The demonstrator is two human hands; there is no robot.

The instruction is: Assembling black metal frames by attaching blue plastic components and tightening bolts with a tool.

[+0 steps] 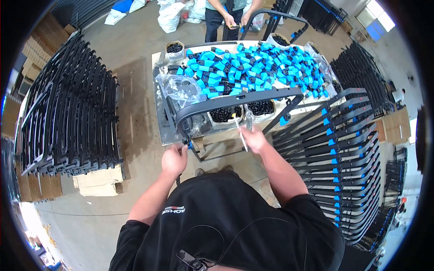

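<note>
A black tubular U-shaped frame (239, 98) lies across the near side of the table in front of me. My left hand (174, 159) is closed at the frame's left leg, beside a small blue piece (190, 145); what its fingers pinch is hidden. My right hand (254, 139) grips a slim, pale-handled tool (239, 127) with a yellow bit at its far end. That end is over a box of small black parts (221, 116), just inside the frame's crossbar. On the frame's right leg sits a blue fitting (285, 120).
Blue-and-black plastic parts (253, 67) are heaped on the table beyond a clear plastic bag (181, 88). Stacked black frames (68, 113) stand at left; more frames with blue fittings (339, 167) are racked close at right. Across the table, a person's hands (237, 21) work beside another frame.
</note>
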